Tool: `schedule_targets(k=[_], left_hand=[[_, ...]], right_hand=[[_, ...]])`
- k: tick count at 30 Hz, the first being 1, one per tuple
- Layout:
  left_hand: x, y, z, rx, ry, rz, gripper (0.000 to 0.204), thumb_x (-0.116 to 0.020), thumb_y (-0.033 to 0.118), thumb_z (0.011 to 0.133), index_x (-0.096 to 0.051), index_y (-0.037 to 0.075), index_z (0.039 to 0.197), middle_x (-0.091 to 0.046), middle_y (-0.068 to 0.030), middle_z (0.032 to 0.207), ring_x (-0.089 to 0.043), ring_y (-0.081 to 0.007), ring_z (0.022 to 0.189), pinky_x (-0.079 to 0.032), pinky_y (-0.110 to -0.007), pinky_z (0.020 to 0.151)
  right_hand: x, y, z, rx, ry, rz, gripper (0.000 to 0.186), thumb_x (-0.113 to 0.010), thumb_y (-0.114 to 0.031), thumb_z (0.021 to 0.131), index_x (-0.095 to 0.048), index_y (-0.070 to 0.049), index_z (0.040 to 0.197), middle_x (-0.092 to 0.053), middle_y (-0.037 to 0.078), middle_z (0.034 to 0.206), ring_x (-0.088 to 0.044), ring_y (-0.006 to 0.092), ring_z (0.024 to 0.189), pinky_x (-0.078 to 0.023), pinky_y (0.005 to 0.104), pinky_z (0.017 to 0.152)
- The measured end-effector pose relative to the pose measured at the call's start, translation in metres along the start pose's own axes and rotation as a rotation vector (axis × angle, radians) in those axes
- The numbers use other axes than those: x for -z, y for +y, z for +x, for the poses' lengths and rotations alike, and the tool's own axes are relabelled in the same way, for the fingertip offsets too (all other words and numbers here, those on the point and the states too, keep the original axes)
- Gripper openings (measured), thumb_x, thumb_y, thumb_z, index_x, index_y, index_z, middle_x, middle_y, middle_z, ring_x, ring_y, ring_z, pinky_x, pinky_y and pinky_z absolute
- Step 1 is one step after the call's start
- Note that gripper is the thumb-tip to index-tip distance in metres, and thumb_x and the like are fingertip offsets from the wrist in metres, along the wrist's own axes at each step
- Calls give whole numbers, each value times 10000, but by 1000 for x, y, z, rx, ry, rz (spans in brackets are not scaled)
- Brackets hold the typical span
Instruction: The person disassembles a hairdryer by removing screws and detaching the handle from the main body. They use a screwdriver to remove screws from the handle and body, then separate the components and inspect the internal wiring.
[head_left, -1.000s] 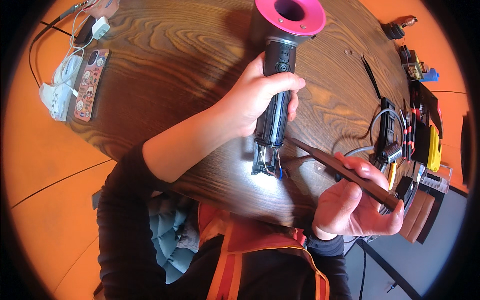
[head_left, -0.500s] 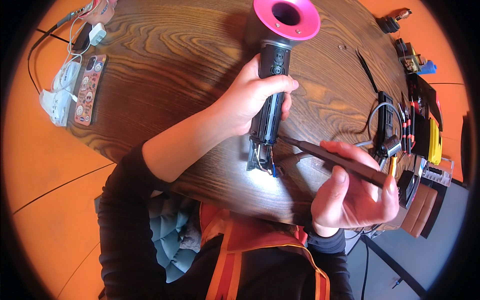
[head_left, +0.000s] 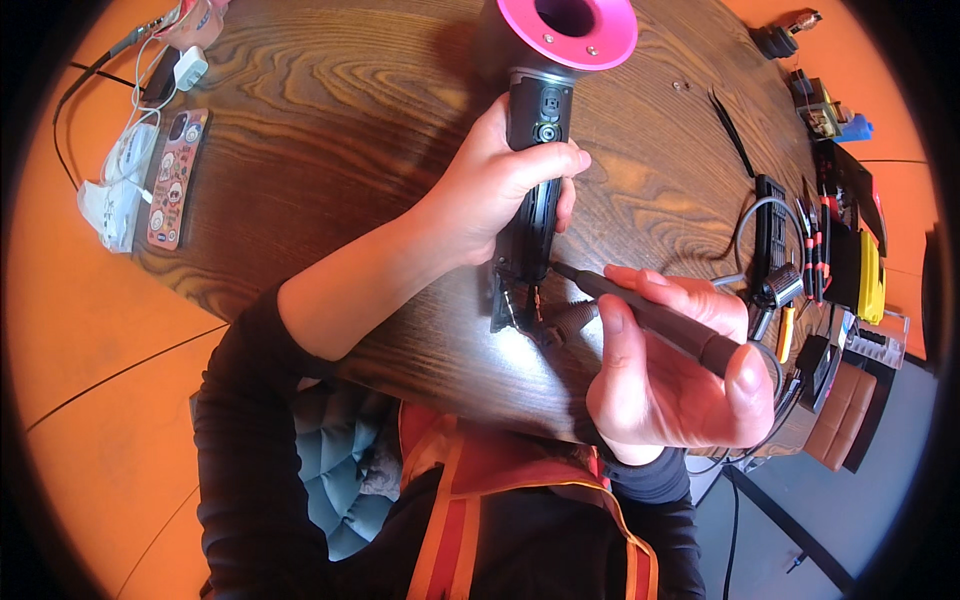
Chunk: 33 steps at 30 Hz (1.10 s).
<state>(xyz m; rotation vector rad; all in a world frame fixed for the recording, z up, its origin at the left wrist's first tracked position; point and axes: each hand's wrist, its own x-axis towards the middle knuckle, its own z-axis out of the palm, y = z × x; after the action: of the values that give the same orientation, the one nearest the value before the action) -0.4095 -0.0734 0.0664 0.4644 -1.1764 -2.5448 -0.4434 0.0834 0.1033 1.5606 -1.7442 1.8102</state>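
Observation:
A hair dryer (head_left: 541, 118) with a pink ring on its dark head is tilted over the wooden table, its handle's lower end toward me. The handle's casing is off at that end, and thin wires (head_left: 512, 305) show there. My left hand (head_left: 497, 185) is wrapped round the handle, thumb across the front. In my right hand (head_left: 680, 375) is a dark, pen-shaped screwdriver (head_left: 665, 325), held between thumb and fingers. Its tip meets or nearly meets the right side of the handle's lower end; contact cannot be told.
To the left lie a patterned phone (head_left: 178, 180), a white charger (head_left: 190, 70) with cables and a plastic bag (head_left: 110, 215). Along the right edge are pliers-like tools with red grips (head_left: 820, 250), a grey cable (head_left: 742, 235), a yellow case (head_left: 871, 278) and black tweezers (head_left: 733, 135).
The hair dryer and my left hand have shifted slightly up and left. My right hand has moved left with the screwdriver, whose tip stays beside the handle's lower end.

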Motion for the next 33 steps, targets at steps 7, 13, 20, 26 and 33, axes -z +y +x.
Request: schedule_targets(k=[7, 13, 20, 26, 33], left_hand=[[1, 1, 1, 18, 31, -11, 319, -616, 63, 798, -418, 59, 1049, -523, -66, 793, -544, -150, 559, -470, -306, 473], [1, 12, 2, 0, 40, 102, 300, -611, 50, 801, -400, 47, 1014, -517, -71, 756, -549, -146, 527, -476, -293, 455], [4, 20, 2, -70, 31, 243, 323, -615, 21, 796, -377, 45, 1013, -525, -72, 735, -560, -146, 502, -478, -278, 439], [-4, 14, -3, -193, 65, 192, 370, -593, -3, 801, -359, 14, 1087, -524, -108, 775, -541, -177, 501, -458, -317, 436], [-6, 16, -9, -461, -7, 73, 315, -580, -46, 807, -355, 27, 1015, -541, -85, 750, -565, -167, 507, -482, -291, 461]], right_hand=[[9, 9, 4, -41, -98, -3, 686, -575, 102, 798, -215, -161, 1319, -573, 264, 968, -637, 296, 806, -572, 414, 711], [6, 12, 1, -110, 2, 106, 615, -522, 107, 835, -204, -132, 1305, -574, 304, 1013, -635, 342, 909, -554, 461, 783], [38, -13, 30, -657, -55, -139, 308, -688, 56, 763, -437, -9, 930, -602, 85, 714, -643, 150, 640, -520, 225, 555], [50, -24, 71, -1008, -441, -227, 205, -661, -145, 843, -654, 55, 802, -575, 56, 533, -547, 78, 458, -405, 205, 416], [59, -30, 79, -466, -730, -387, 130, -675, -62, 792, -637, 48, 850, -585, 77, 587, -541, 112, 442, -411, 237, 415]])
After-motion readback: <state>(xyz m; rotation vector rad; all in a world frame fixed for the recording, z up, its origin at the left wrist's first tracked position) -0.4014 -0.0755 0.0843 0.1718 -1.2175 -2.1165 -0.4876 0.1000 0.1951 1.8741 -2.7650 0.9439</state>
